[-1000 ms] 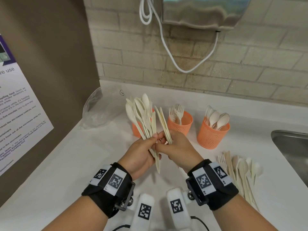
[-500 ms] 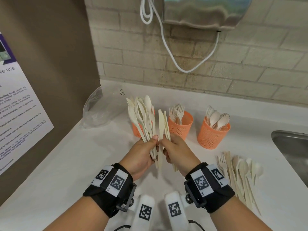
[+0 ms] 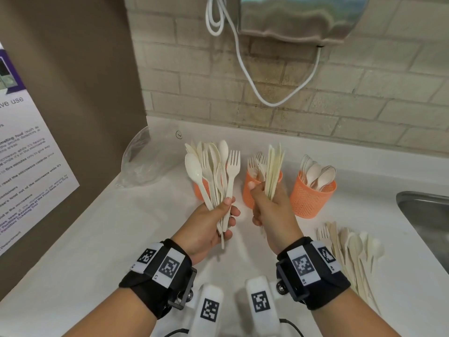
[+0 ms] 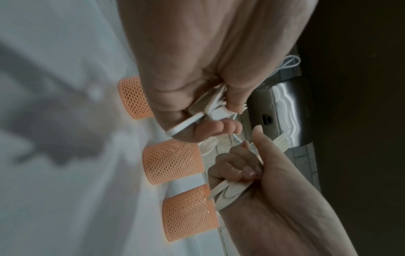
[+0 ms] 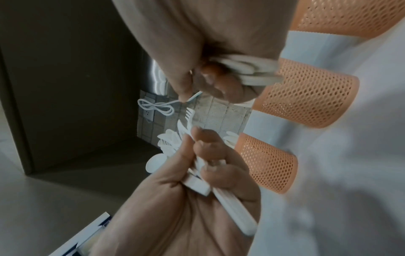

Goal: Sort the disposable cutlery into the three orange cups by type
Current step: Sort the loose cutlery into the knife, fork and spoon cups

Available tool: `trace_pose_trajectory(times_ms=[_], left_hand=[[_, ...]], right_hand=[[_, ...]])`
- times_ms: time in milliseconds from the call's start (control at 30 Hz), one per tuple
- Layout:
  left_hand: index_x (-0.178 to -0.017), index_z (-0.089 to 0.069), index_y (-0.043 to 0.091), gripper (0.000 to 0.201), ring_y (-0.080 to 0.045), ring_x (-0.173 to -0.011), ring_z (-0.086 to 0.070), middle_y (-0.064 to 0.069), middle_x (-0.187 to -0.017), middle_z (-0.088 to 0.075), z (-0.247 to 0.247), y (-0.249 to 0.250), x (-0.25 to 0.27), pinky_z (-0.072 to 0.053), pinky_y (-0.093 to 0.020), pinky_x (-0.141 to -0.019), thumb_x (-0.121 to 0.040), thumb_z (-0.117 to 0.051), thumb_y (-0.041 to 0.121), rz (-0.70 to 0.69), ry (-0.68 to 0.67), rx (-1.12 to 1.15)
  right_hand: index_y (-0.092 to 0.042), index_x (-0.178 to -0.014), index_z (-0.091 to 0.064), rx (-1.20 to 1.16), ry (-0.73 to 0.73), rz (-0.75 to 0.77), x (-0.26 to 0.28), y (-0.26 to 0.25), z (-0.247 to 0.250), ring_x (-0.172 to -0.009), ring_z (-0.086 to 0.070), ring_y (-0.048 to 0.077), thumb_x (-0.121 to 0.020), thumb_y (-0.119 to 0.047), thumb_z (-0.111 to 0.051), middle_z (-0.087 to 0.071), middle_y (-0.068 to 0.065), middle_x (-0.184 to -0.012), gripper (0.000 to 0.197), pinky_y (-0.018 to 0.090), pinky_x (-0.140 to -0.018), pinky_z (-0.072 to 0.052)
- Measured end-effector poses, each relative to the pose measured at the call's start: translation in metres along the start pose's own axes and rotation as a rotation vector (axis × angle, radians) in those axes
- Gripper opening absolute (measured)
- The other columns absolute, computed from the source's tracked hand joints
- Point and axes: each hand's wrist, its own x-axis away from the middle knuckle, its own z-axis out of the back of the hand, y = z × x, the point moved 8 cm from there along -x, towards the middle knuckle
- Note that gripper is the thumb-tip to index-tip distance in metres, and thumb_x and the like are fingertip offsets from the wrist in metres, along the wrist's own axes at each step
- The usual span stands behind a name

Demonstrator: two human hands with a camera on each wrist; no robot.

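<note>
My left hand [image 3: 226,210] grips a fanned mixed bundle of cream spoons and forks [image 3: 213,171] upright, in front of the left orange cup [image 3: 202,188]. A hand's width to its right, my right hand [image 3: 262,198] holds a tight bunch of knives [image 3: 273,171] upright before the middle cup [image 3: 250,190], which holds forks. The right cup [image 3: 311,198] holds spoons. In the left wrist view my left fingers [image 4: 210,131] curl round the handles. In the right wrist view the knife handles [image 5: 247,71] stick out of my right fist.
A loose pile of mixed cutlery [image 3: 349,251] lies on the white counter [image 3: 121,239] at the right, near the steel sink [image 3: 425,215]. A crumpled clear plastic bag [image 3: 145,161] sits in the back left corner by a brown panel with a poster [image 3: 29,166].
The hands were joined around one bundle. My right hand has drawn the knives out and moved right, so the hands are now apart, each holding its own bunch.
</note>
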Motion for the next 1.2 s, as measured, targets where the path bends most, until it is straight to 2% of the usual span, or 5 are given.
trace_pose_trajectory(times_ms=[200,367,767,1033,1200], left_hand=[[-0.109,-0.063,0.013,0.021,-0.007,-0.061,-0.051,0.001,-0.075,-0.061,-0.005,0.002,0.004,-0.043,-0.02,-0.054,-0.096,-0.053,0.025,-0.033,-0.021,-0.052],[-0.091,-0.061,0.012,0.018,-0.007,-0.058,-0.047,0.001,-0.071,-0.057,-0.016,0.0,0.01,-0.04,-0.019,-0.052,-0.098,-0.048,0.022,-0.007,-0.106,-0.093],[-0.101,-0.067,0.011,0.031,-0.012,-0.072,-0.064,-0.007,-0.089,-0.072,-0.012,-0.001,0.014,-0.052,-0.026,-0.064,-0.1,-0.041,0.028,0.07,-0.152,-0.031],[-0.102,-0.063,0.013,0.025,-0.008,-0.071,-0.063,0.003,-0.083,-0.071,-0.011,0.001,0.013,-0.051,-0.024,-0.066,-0.099,-0.044,0.028,0.039,-0.15,-0.136],[-0.097,-0.059,0.011,0.019,-0.009,-0.06,-0.051,-0.001,-0.077,-0.057,-0.01,-0.002,0.01,-0.045,-0.024,-0.058,-0.097,-0.049,0.027,0.034,-0.127,-0.067]], right_hand=[[-0.015,-0.085,-0.054,0.075,-0.073,-0.076,-0.004,0.003,-0.011,-0.044,-0.041,0.002,-0.078,-0.037,-0.075,-0.045,-0.007,-0.06,0.032,0.02,-0.044,-0.032],[-0.005,-0.099,-0.064,0.066,-0.212,-0.076,-0.001,-0.005,-0.034,-0.04,-0.046,0.015,-0.08,-0.023,-0.076,-0.058,0.004,-0.056,0.029,0.019,-0.038,-0.037],[-0.006,-0.107,-0.063,-0.055,-0.26,-0.13,0.004,-0.004,-0.034,-0.041,-0.055,0.001,-0.097,-0.019,-0.053,-0.063,-0.009,-0.052,0.02,0.015,-0.043,-0.042],[-0.012,-0.1,-0.067,-0.064,-0.212,-0.079,0.0,-0.005,-0.029,-0.054,-0.063,0.006,-0.086,-0.014,-0.068,-0.071,-0.003,-0.068,0.014,0.018,-0.049,-0.047],[-0.011,-0.098,-0.064,-0.008,-0.206,-0.054,-0.001,-0.007,-0.027,-0.042,-0.052,0.0,-0.086,-0.014,-0.068,-0.063,-0.011,-0.054,0.013,0.012,-0.041,-0.037]])
